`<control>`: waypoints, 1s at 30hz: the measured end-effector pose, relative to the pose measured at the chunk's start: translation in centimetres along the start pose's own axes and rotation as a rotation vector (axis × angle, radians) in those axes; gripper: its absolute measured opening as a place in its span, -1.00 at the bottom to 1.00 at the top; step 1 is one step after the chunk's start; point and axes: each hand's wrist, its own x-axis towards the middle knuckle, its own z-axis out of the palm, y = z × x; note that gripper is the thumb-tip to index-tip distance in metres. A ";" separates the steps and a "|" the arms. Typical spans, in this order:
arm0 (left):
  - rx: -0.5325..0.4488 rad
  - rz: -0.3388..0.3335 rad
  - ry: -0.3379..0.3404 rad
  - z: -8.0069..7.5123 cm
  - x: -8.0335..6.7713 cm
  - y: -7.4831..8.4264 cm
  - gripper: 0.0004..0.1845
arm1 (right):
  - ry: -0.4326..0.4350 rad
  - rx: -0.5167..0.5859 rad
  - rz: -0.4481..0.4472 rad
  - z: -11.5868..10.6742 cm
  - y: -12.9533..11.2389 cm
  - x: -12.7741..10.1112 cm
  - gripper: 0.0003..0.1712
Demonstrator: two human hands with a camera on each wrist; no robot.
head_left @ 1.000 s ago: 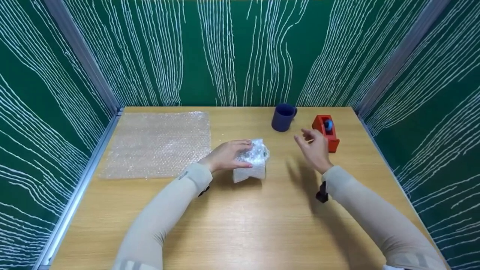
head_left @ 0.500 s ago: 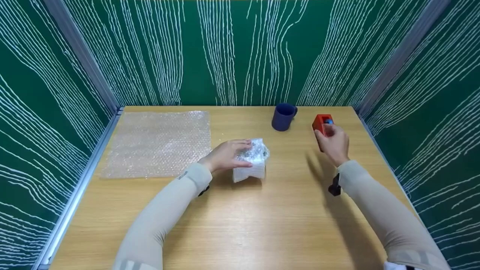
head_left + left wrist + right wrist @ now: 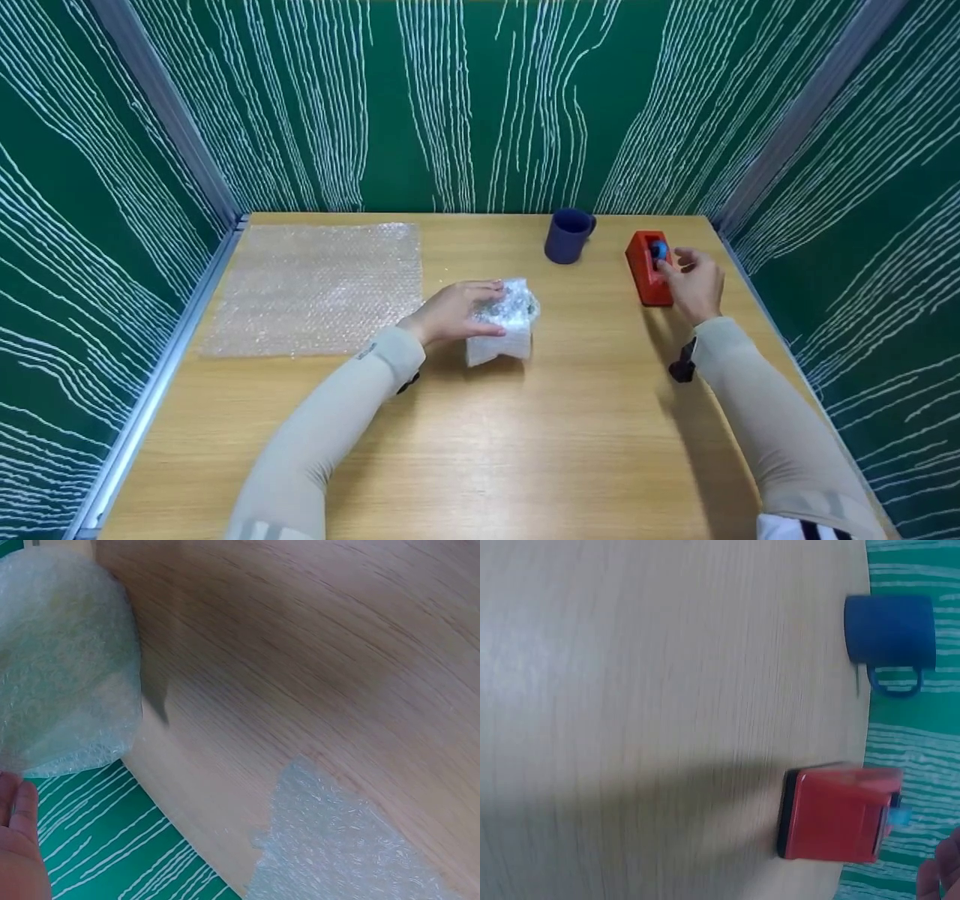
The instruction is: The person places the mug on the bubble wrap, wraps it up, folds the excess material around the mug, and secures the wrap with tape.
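The left hand [image 3: 454,311] is resting on top of a bubble-wrapped bundle [image 3: 504,330] near the middle of the wooden surface [image 3: 525,450], fingers laid over it and curling round its upper part. The right hand [image 3: 694,285] is reaching to a red tape dispenser [image 3: 646,268] at the far right, fingertips touching its top; a firm grip cannot be told. The dispenser's long axis is running from near to far. A dark blue mug [image 3: 566,235] is standing just to its left, and a flat bubble wrap sheet [image 3: 315,289] is lying at far left.

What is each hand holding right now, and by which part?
The left hand grips the bubble-wrapped bundle by its top. The right hand touches the red tape dispenser at its roll end; a firm grip cannot be told.
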 end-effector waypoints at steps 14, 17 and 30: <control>-0.004 0.007 -0.005 0.0 0.1 0.0 -0.15 | -0.098 0.087 0.179 -0.4 2.7 1.7 -0.33; -0.003 0.010 -0.004 0.0 0.1 -0.1 -0.16 | -0.128 0.107 0.206 -0.4 2.8 1.6 -0.32; 0.004 0.016 -0.001 0.1 0.2 -0.1 -0.16 | -0.184 0.118 0.245 0.1 1.9 0.5 -0.39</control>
